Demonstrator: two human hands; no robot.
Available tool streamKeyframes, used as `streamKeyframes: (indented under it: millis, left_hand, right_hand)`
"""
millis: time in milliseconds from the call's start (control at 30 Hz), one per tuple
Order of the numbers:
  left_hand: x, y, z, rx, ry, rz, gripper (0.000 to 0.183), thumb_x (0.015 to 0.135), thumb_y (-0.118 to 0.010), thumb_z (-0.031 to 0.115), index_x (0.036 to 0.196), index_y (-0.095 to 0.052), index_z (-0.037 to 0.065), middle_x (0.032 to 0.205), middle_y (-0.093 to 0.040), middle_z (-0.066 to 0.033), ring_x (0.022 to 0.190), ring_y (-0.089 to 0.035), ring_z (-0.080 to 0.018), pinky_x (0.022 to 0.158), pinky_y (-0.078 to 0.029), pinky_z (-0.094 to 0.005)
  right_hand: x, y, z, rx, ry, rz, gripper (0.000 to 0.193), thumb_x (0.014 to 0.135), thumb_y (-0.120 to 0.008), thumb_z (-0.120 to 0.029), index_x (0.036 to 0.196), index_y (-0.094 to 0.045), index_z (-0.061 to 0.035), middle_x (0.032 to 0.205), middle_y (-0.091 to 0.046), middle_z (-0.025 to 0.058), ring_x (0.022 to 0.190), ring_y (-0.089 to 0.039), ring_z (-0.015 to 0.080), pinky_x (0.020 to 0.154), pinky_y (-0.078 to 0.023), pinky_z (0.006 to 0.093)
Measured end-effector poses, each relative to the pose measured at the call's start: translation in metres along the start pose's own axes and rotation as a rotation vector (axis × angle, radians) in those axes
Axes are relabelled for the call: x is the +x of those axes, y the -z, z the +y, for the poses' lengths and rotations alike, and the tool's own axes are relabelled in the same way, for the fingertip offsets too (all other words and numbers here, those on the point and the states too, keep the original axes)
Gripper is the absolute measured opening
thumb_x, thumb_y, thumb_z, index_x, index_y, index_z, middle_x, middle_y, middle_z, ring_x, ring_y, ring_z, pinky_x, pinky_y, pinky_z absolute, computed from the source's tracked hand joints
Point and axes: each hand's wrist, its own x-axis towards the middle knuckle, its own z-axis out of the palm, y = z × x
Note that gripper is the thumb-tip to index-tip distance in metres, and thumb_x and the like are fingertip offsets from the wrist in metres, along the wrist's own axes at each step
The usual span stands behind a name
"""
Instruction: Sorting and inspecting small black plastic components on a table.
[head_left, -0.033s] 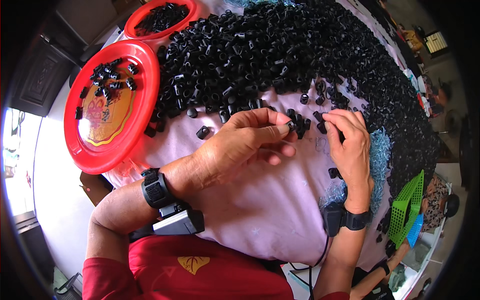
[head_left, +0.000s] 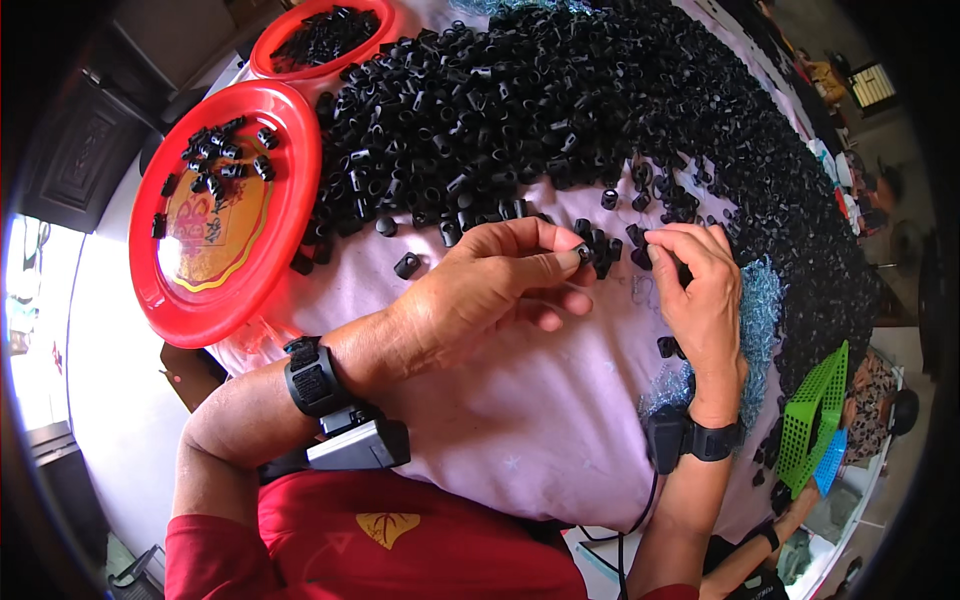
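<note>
My left hand [head_left: 490, 275] pinches a small black plastic cord lock [head_left: 584, 252] between thumb and forefinger, its other fingers loosely curled. Just beyond it, a few more black pieces [head_left: 602, 240] stand close together on the pale pink cloth [head_left: 500, 400]. To their right is my right hand [head_left: 697, 280], with fingers bent and closed toward the thumb. Its fingertips are against or right beside a black piece [head_left: 637, 238]; what lies inside its grip is hidden. A large heap of black hollow barrels and caps [head_left: 500, 100] spreads beyond both hands.
At left, a red plate [head_left: 150, 290] carries several black cord locks; a red bowl [head_left: 262, 50] of black parts is behind it. Shiny blue wiry bits [head_left: 760, 330] lie right of my right hand, near a green basket [head_left: 815, 420]. Another person's forearm [head_left: 790, 520] shows at lower right.
</note>
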Motion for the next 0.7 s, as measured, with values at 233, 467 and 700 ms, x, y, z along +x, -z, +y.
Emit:
streamKeyframes:
  millis: [233, 467, 700]
  left_hand:
    - [0.001, -0.003, -0.002, 0.015, 0.002, -0.03, 0.017, 0.101, -0.063, 0.017, 0.114, -0.062, 0.006, 0.108, -0.069, -0.0065, 0.087, -0.069, -0.0125, 0.069, -0.055, -0.0227]
    - [0.0, -0.003, -0.001, 0.037, -0.005, -0.029, 0.017, 0.102, -0.063, 0.016, 0.116, -0.061, 0.007, 0.109, -0.07, -0.0071, 0.086, -0.069, -0.0125, 0.069, -0.055, -0.0228]
    - [-0.001, -0.002, -0.005, 0.112, -0.024, -0.023, 0.019, 0.102, -0.063, 0.016, 0.119, -0.061, 0.008, 0.104, -0.07, -0.0063, 0.085, -0.069, -0.012, 0.068, -0.053, -0.0231]
  right_hand:
    - [-0.001, -0.007, -0.002, -0.024, -0.01, 0.057, 0.018, 0.089, -0.067, -0.005, 0.106, -0.07, -0.0035, 0.093, -0.067, 0.0111, 0.087, -0.06, 0.0317, 0.079, -0.05, 0.0414]
    - [0.0, -0.003, -0.013, 0.054, -0.066, 0.003, 0.013, 0.087, -0.068, -0.004, 0.1, -0.068, -0.0031, 0.094, -0.068, 0.011, 0.086, -0.061, 0.0314, 0.079, -0.05, 0.0414]
    - [0.003, 0.008, -0.039, 0.407, -0.171, 0.019, 0.016, 0.089, -0.068, -0.002, 0.104, -0.072, -0.0024, 0.093, -0.07, 0.0099, 0.085, -0.066, 0.025, 0.075, -0.052, 0.0353]
